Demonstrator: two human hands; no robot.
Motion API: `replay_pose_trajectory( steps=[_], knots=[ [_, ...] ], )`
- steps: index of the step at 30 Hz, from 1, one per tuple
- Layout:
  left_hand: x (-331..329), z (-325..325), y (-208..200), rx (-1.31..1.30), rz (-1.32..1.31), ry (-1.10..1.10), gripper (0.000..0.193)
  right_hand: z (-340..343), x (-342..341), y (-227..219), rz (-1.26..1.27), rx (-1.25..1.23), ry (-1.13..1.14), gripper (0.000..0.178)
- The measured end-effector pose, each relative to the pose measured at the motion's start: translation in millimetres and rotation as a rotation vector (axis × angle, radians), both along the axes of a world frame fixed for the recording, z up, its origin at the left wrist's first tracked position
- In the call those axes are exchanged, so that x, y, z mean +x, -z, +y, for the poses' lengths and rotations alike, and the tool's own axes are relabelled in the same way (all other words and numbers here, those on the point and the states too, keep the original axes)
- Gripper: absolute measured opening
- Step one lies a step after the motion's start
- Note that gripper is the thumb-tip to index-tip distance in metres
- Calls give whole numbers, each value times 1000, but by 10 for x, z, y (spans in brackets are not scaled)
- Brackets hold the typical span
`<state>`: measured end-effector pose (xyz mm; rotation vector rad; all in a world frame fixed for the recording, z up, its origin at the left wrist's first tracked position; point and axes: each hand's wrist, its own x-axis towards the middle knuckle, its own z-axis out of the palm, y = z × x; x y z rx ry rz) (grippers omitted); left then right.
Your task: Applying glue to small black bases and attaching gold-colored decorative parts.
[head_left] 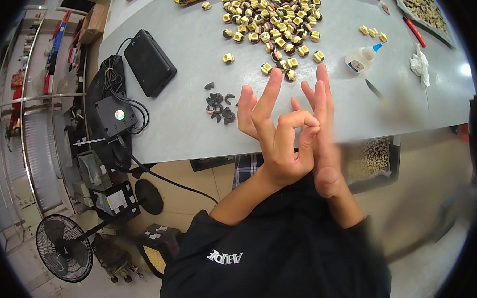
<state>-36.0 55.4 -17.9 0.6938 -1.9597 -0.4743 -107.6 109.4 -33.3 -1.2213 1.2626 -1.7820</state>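
Both my hands are raised in front of the near edge of the grey table. On my left hand the thumb and index finger are pinched together against the palm side of my right hand. The left hand's other fingers are spread upward; anything inside the pinch is too small to make out. My right hand is upright with its fingers stretched out. Beyond the fingertips lies a large pile of small cream-and-dark round pieces. A cluster of small black curved pieces lies left of my hands.
Right on the table are a clear bottle with a blue tip, a small blade-like tool, crumpled tissue and a red marker. At left lie a black box and cables. A filled bin stands below the edge.
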Motion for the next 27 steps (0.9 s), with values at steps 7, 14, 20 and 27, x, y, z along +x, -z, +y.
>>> replay_pose_trajectory(
  steps=[7, 14, 20, 27],
  knots=[
    [32, -7, 42, -22, 12, -14, 12, -5, -20, -15, -37, -10, -70, 109],
    [34, -9, 62, -8, 77, -22, 12, -12, 6, -46, -91, -43, -62, 80],
    [35, -27, 16, -35, -4, -14, 11, -4, 2, -17, -114, -49, -58, 79],
    [46, -20, 14, 1, -22, 16, 12, -3, -12, -13, -110, -45, -66, 87]
  ],
)
